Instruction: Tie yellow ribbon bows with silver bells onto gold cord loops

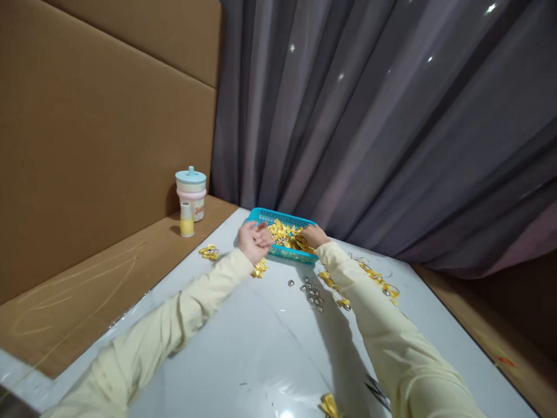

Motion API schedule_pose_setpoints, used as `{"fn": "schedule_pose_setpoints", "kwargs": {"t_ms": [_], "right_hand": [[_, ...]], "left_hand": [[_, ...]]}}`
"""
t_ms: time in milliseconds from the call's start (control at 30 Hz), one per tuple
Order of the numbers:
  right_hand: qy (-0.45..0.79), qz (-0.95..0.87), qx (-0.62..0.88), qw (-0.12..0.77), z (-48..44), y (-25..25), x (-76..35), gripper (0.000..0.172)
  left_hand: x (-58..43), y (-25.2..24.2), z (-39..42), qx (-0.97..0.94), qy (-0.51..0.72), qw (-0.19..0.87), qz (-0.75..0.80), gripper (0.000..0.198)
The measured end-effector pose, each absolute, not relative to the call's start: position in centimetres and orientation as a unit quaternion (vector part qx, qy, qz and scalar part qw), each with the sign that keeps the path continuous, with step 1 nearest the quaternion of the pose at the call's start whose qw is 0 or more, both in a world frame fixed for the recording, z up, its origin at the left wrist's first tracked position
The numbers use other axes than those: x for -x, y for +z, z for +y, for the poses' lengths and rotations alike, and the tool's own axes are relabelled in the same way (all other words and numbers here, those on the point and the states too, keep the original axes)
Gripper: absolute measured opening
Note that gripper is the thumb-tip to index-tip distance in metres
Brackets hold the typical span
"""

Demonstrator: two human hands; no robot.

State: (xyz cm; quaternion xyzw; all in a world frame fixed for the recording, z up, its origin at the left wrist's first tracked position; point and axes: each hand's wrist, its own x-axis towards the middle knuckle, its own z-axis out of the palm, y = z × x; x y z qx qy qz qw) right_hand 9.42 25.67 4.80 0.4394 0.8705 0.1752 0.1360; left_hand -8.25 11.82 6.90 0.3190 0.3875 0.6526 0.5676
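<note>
A blue plastic basket (pixel 292 253) at the far end of the table holds a heap of yellow ribbon bows (pixel 282 230) with small shiny pieces among them. My left hand (pixel 255 241) is at the basket's left side, its fingers curled in and slightly blurred; whatever they hold is not visible. Over the basket's right side, my right hand (pixel 315 235) reaches down to the bows, and its fingertips are hidden there. One yellow bow (pixel 260 268) lies on the table just below my left hand. Several small silvery round pieces (pixel 312 293) are spread in front of the basket.
More yellow bows with loops (pixel 376 277) lie right of my right forearm; another bow (pixel 209 252) is at the left. Dark scissors (pixel 376 392) are partly under my right sleeve, near a yellow ribbon piece (pixel 329 405). A lidded cup (pixel 191 188) and small yellow-white bottle (pixel 187 220) stand by the cardboard wall.
</note>
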Motion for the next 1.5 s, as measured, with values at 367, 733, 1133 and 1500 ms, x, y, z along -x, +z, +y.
{"fn": "schedule_pose_setpoints", "kwargs": {"t_ms": [367, 733, 1133, 1500], "right_hand": [[0.127, 0.878, -0.451, 0.096, 26.4, 6.2, -10.8, 0.028], [0.051, 0.891, -0.451, -0.018, 26.4, 7.5, -10.6, 0.028], [-0.003, 0.879, -0.4, -0.261, 19.6, 9.8, -9.7, 0.016], [-0.08, 0.885, -0.36, -0.286, 17.5, 7.0, -7.2, 0.018]], "left_hand": [[18.2, 12.6, 9.3, -0.261, 0.598, 0.663, 0.366, 0.015], [17.2, 11.2, 12.7, -0.111, 0.796, 0.524, 0.283, 0.023], [9.4, 6.2, 12.7, -0.374, 0.566, 0.633, 0.373, 0.021], [8.6, 4.3, 13.4, -0.332, 0.644, 0.579, 0.374, 0.013]]}}
